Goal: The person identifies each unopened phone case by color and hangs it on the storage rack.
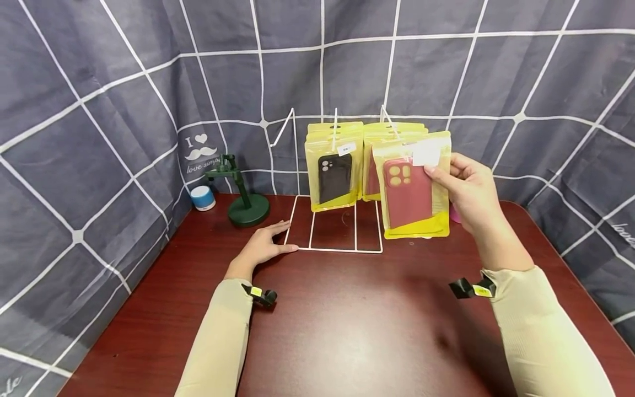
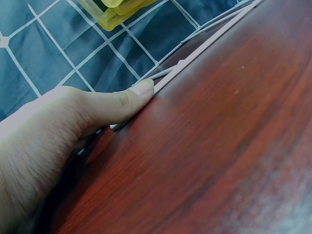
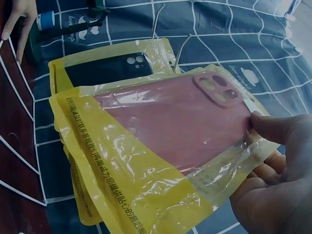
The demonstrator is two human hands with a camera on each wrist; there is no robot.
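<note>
My right hand (image 1: 473, 193) pinches the right edge of a clear-and-yellow pouch (image 1: 439, 223), thumb over its white label. Inside the pouch is a pink phone case (image 1: 409, 198) with camera cutouts. The held pouch overlaps other hanging pouches in the head view. A white wire display rack (image 1: 337, 251) stands on the table with prongs jutting forward. On its middle prong hangs a pouch with a black phone case (image 1: 334, 179); more pouches hang behind and on the right prong. With thumb and fingers spread, my left hand (image 1: 263, 245) rests on the rack's front left base corner.
A dark green stand (image 1: 248, 209) with a round base and a blue-and-white cylinder (image 1: 202, 197) sit left of the rack. Behind the right hand, a pink object (image 1: 454, 214) is mostly hidden. Grey cloth (image 1: 347, 66) with white lines surrounds the reddish-brown table (image 1: 347, 320).
</note>
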